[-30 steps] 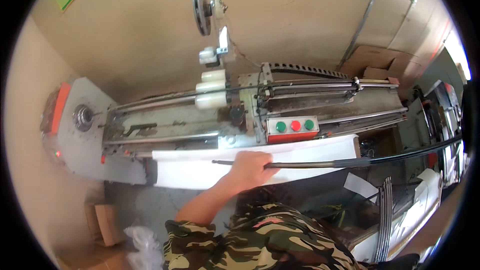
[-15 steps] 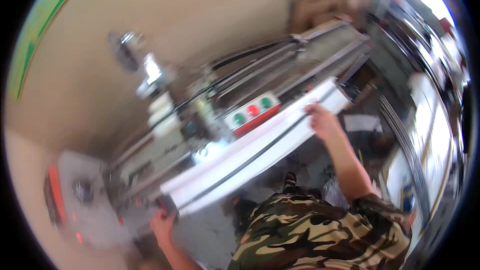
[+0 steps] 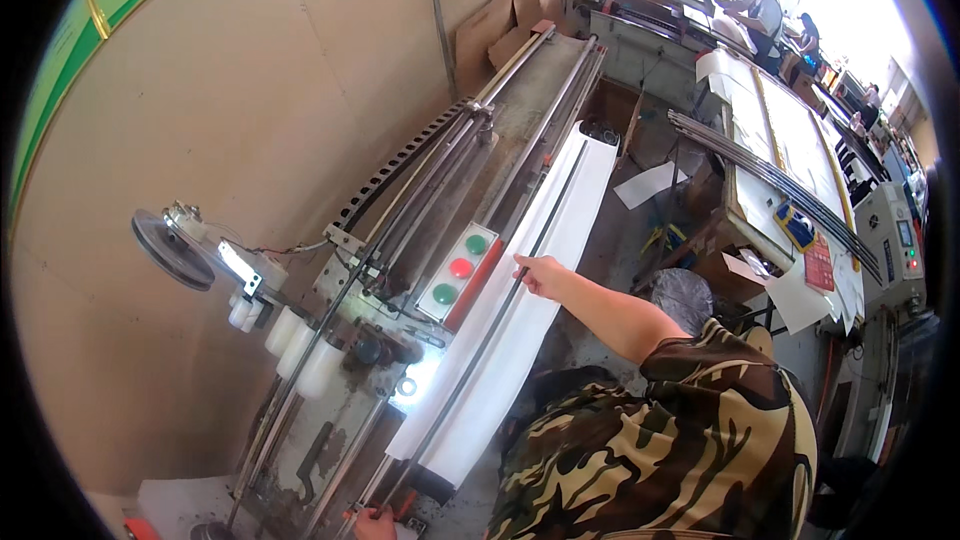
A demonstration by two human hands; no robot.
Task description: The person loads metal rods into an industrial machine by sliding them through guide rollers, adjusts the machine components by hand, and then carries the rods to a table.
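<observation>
A long thin dark rod runs lengthwise over a white sheet-covered support along the near side of a machine. My right hand is closed on the rod around its middle, fingertips pinched at it and the wrist over the white sheet. At the lower edge, my left hand is closed at the rod's near end; part of this hand is cut off by the picture edge. Just left of my right hand sits a control box with green and red round buttons.
The long machine bed with metal rails lies along the wall. A grinding-type disc and white rollers stand at left. On the right, a bundle of rods rests across a paper-covered table. People work farther back.
The view has turned and sharpened, so the machine now runs more steeply. My right hand still pinches the rod; my left hand now shows lower, at the picture's edge.
</observation>
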